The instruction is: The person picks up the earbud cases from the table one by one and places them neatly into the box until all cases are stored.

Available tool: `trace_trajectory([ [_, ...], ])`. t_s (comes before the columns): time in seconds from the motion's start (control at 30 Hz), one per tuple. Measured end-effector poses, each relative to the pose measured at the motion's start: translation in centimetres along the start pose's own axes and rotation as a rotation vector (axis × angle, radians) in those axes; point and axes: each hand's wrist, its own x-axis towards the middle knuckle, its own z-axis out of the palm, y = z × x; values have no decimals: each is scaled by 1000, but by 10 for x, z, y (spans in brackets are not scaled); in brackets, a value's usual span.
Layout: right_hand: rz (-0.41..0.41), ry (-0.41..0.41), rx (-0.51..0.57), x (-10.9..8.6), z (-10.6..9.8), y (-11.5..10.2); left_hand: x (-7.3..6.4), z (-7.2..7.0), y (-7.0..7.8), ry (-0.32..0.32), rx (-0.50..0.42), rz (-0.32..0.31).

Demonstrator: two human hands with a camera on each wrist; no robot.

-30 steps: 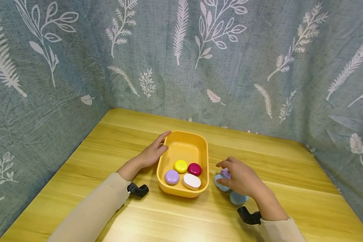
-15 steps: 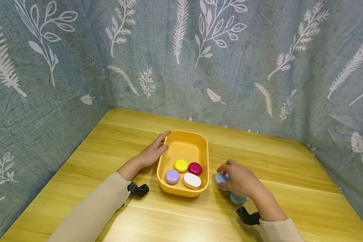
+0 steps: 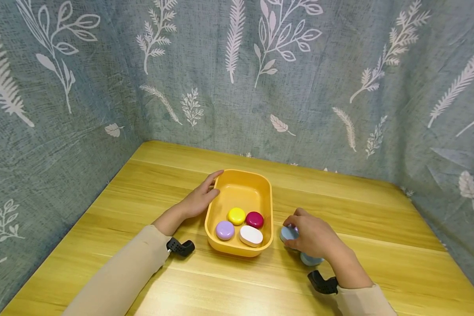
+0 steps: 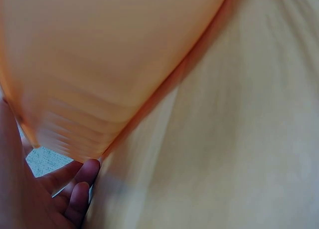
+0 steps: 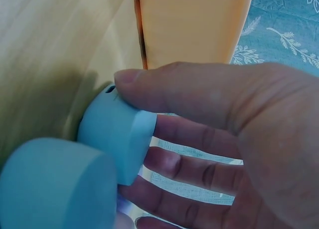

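Note:
A yellow-orange plastic box (image 3: 240, 251) stands mid-table. My left hand (image 3: 197, 202) holds its left wall, thumb over the rim and fingers around the outside. Inside, toward the near end, lie a yellow round case (image 3: 236, 216), a crimson one (image 3: 254, 220), a lilac one (image 3: 225, 230) and a white oval one (image 3: 251, 236). To the right of the box, my right hand (image 3: 314, 235) grips a light blue rounded case (image 5: 117, 134) between thumb and fingers, low over the table. Another light blue case (image 5: 57, 186) lies beside it, partly hidden under the hand in the head view.
A sliver of a lilac thing (image 3: 296, 229) shows behind the gripped case, mostly covered by the fingers. The wooden table (image 3: 174, 281) ends at a grey-blue leaf-print curtain (image 3: 221, 114) at the back and sides. Black straps (image 3: 323, 283) sit at both wrists.
My right hand has lowered slightly and its fingers have closed around the light blue case. The lilac thing behind it is now more covered. The left hand and box have stayed put.

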Motion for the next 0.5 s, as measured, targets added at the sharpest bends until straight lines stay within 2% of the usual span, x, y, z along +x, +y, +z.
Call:
trace_trajectory([
  [0.17, -14, -5, -13, 0, 0, -2, -2, 1, 0, 21, -6, 1],
  [0.33, -5, -13, -8, 0, 0, -3, -1, 0, 1, -5, -34, -1],
  [0.5, -9, -5, -2, 2, -2, -4, -7, -5, 18, -44, -27, -15],
])
